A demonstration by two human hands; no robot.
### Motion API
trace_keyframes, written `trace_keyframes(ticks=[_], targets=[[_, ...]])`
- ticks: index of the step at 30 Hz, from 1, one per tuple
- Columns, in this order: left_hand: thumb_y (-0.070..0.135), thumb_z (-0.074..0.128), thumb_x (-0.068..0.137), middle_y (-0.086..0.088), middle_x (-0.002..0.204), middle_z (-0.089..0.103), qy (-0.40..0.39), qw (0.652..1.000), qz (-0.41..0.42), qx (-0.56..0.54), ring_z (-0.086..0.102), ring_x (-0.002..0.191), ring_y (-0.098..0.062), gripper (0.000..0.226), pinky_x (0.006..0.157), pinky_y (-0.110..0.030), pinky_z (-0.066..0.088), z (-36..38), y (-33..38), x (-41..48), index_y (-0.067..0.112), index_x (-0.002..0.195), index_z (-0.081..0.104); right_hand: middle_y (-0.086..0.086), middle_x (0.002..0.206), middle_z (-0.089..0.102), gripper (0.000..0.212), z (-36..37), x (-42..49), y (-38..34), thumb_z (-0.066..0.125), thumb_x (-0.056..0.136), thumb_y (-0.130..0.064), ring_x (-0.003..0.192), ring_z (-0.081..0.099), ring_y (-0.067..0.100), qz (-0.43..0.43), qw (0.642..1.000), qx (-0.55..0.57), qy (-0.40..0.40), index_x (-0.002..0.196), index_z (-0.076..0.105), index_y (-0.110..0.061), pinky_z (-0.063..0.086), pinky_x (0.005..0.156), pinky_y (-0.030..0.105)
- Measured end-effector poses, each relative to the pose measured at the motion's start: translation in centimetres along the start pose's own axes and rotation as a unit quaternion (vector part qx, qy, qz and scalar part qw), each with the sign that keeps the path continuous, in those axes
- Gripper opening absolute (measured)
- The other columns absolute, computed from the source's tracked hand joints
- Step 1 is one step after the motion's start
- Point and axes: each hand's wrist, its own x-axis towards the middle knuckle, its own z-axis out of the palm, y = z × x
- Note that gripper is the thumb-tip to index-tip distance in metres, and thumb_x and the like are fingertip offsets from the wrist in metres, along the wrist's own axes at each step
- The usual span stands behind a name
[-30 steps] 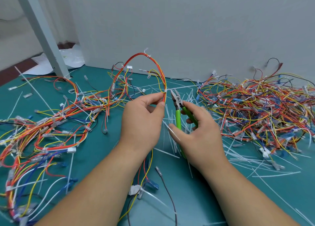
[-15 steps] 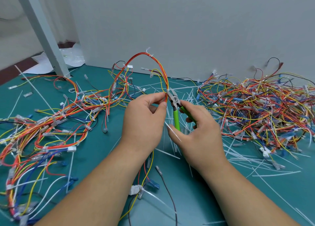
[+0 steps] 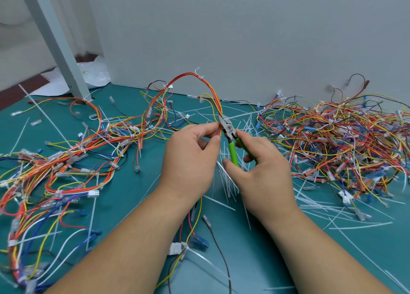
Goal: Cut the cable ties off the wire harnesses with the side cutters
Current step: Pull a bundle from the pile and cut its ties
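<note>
Fingers (image 3: 199,130) of our left hand (image 3: 190,160) pinch the harness (image 3: 186,73) below its arch. Our right hand (image 3: 264,174) grips the cutters (image 3: 229,130) by 2 green handles, jaws vs. the wires just above that pinch, over the mat (image 3: 137,196).

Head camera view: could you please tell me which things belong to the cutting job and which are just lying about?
In use: left hand, held harness, side cutters, right hand.
Lying about: wire pile on the right, harnesses on the left, cut ties, grey post.
</note>
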Motion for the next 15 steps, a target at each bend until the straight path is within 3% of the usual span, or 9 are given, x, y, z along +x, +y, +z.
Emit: trace_keyframes(ticks=[7, 12, 15], targets=[[0.018, 0.068, 0.093, 0.009, 0.085, 0.073, 0.005, 1.000, -0.002, 0.005, 0.069, 0.069, -0.019, 0.037, 0.057, -0.025, 0.052, 0.06, 0.02, 0.01, 0.054, 0.085, 0.065, -0.015, 0.097, 0.062, 0.057, -0.13, 0.12, 0.08, 0.084, 0.080, -0.016, 0.081, 0.055, 0.004, -0.004, 1.000, -0.014, -0.010, 0.134, 0.067, -0.027, 0.037, 0.075, 0.005], [0.017, 0.067, 0.093, 0.009, 0.083, 0.072, 0.005, 1.000, -0.001, -0.003, 0.068, 0.069, -0.031, 0.041, 0.057, -0.039, 0.054, 0.07, 0.12, 0.04, 0.056, 0.080, 0.067, -0.019, 0.089, 0.057, 0.053, -0.08, 0.07, 0.05, 0.081, 0.083, -0.016, 0.077, 0.053, 0.009, -0.008, 1.000, -0.003, -0.016, 0.133, 0.067, -0.027, 0.038, 0.071, 0.009], [0.015, 0.067, 0.093, 0.013, 0.086, 0.072, 0.006, 1.000, -0.005, -0.010, 0.068, 0.070, -0.028, 0.037, 0.057, -0.032, 0.054, 0.07, 0.11, 0.06, 0.051, 0.085, 0.068, -0.020, 0.084, 0.054, 0.051, -0.02, 0.05, 0.02, 0.080, 0.085, -0.016, 0.076, 0.052, 0.011, -0.011, 1.000, 0.003, -0.021, 0.133, 0.067, -0.029, 0.037, 0.069, 0.010]])
